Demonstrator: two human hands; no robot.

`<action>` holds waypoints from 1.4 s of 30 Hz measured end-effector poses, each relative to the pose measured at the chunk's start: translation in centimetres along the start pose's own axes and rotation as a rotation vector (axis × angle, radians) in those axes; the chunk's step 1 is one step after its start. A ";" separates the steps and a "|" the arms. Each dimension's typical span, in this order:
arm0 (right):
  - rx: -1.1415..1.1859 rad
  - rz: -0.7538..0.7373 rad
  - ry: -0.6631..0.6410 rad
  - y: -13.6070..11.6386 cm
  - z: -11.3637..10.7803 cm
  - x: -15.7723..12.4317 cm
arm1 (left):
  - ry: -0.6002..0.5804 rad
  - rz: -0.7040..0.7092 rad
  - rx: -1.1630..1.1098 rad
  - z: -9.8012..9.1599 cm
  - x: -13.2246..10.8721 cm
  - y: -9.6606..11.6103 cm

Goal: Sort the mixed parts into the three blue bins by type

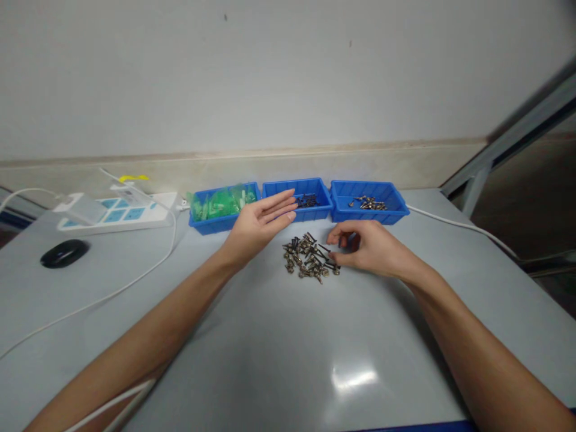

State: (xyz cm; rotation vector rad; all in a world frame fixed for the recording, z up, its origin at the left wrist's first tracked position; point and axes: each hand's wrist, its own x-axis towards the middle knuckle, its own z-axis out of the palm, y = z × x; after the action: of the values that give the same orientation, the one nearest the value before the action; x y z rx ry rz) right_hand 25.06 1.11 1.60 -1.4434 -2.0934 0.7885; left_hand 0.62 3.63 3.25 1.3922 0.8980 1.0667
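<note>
A loose pile of mixed screws, some black and some brass-coloured, lies on the grey table. At the pile's right edge is my right hand, its thumb and fingers curved and apart, with nothing visible between them. My left hand is held flat above the table, palm tilted up and fingers stretched out, in front of the middle blue bin. That bin contains black screws, partly hidden by my left fingertips. Brass-coloured screws lie in the right blue bin.
The left blue bin contains green plastic bags. A white power strip with plugged-in chargers stands at the back left, near a black mouse. White cables cross the table. A wall rises behind the bins.
</note>
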 end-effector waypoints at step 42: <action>0.915 0.104 -0.242 -1.6 -0.1 -0.3 | -0.376 -0.071 0.083 0.7 -1.5 0.0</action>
State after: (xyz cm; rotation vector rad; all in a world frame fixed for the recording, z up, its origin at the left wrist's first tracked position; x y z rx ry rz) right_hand 24.14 0.41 2.77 -0.9587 -1.4412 1.7325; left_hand 0.82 1.94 3.06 1.5531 0.7145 0.6879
